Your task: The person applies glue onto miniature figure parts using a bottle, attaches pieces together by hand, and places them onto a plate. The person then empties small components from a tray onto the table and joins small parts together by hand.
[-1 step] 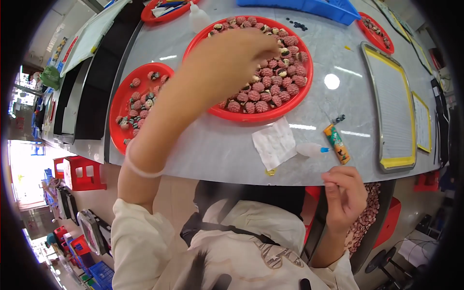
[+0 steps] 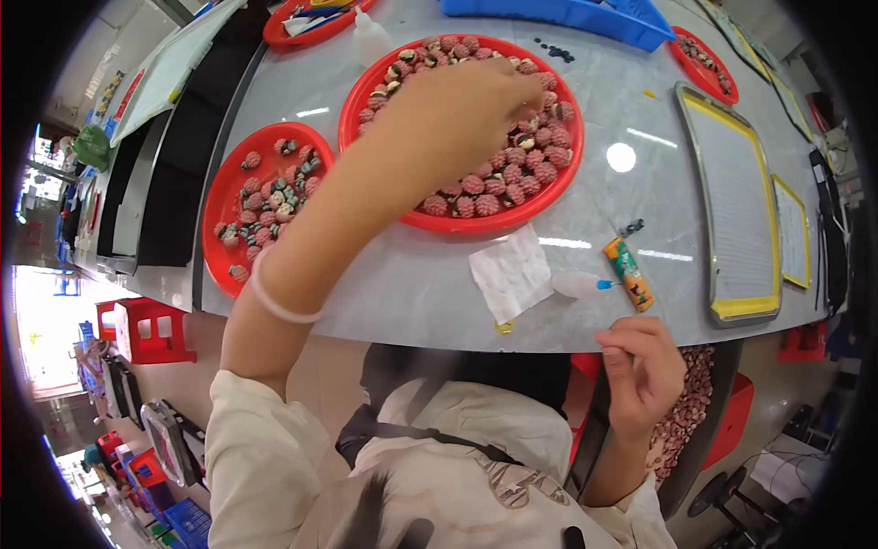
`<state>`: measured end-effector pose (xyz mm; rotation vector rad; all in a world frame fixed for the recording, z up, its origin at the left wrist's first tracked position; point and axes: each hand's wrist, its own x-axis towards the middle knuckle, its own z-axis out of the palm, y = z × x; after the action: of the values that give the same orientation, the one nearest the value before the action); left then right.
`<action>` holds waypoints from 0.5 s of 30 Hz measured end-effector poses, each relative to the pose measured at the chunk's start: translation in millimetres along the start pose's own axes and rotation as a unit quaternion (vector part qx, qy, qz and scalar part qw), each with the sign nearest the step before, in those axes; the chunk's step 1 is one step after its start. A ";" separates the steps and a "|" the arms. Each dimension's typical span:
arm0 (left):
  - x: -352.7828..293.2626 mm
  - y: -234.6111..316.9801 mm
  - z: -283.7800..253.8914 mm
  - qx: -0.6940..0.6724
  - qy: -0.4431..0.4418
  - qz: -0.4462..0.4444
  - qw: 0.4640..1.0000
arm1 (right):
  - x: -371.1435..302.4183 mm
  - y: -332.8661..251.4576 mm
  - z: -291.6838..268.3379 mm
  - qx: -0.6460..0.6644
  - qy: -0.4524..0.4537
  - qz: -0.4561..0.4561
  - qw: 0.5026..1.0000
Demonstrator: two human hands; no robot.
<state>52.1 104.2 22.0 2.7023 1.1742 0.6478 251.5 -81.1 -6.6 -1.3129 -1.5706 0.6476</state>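
My left hand reaches over a large round red tray full of small pink, bumpy, berry-like pieces, some with dark and cream parts. Its fingers curl down toward the pieces on the tray's right side; their tips are mostly hidden. By the table's front edge my right hand is raised, thumb and forefinger drawn together. Whether anything small sits in that pinch I cannot make out. Just beyond it lie a small orange-and-green packet and a white squeeze bottle with a blue tip.
A second red tray with pink and grey-green pieces stands under my left forearm. Beside the bottle lies a white tissue. A yellow-edged metal tray is at right, a blue bin at the back, and an upright white bottle behind the large tray.
My left hand has moved a little right and nearer over the large tray. The whole view has shifted slightly; my right hand keeps its pinched pose.
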 end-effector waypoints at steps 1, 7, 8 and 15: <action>9.6 -0.3 15.4 0.028 0.006 0.017 0.999 | -0.1 -0.3 -0.2 -0.013 0.004 -0.009 1.000; 26.5 -7.0 36.2 -0.080 -0.057 -0.081 0.992 | -2.4 13.2 -14.0 -0.029 0.019 0.002 0.999; 27.3 -6.8 35.6 -0.084 -0.052 -0.071 0.993 | -1.5 17.0 -15.9 -0.026 0.028 -0.002 0.999; 22.3 -2.3 29.8 -0.092 0.024 -0.086 0.992 | 10.3 17.4 -18.6 -0.026 0.040 -0.040 0.998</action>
<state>77.0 123.5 2.0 2.4146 1.2736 0.7593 276.2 -69.8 -10.6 -1.2912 -1.5741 0.5019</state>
